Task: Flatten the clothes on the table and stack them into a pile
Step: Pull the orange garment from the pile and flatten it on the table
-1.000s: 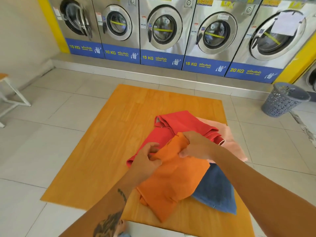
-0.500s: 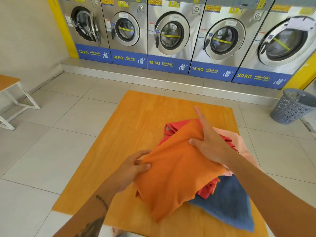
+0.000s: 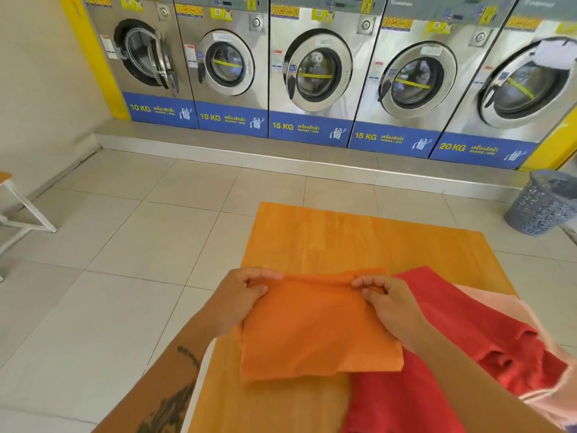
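Observation:
An orange cloth (image 3: 315, 332) hangs spread between my two hands above the near left part of the wooden table (image 3: 359, 242). My left hand (image 3: 240, 298) pinches its top left corner and my right hand (image 3: 390, 304) pinches its top right corner. Its lower edge reaches down toward the tabletop. To the right lies a red garment (image 3: 462, 332), crumpled, partly under the orange cloth. A pale pink garment (image 3: 530, 320) lies beneath the red one at the table's right edge. My right forearm crosses over the red garment.
A row of steel washing machines (image 3: 312, 67) lines the far wall on a raised step. A grey laundry basket (image 3: 543, 201) stands on the tiled floor at right. A white-legged bench (image 3: 18, 210) is at the far left.
The orange cloth has been lifted off the pile and spread out to the left between both hands. My view has tilted up, and the blue garment is out of sight.

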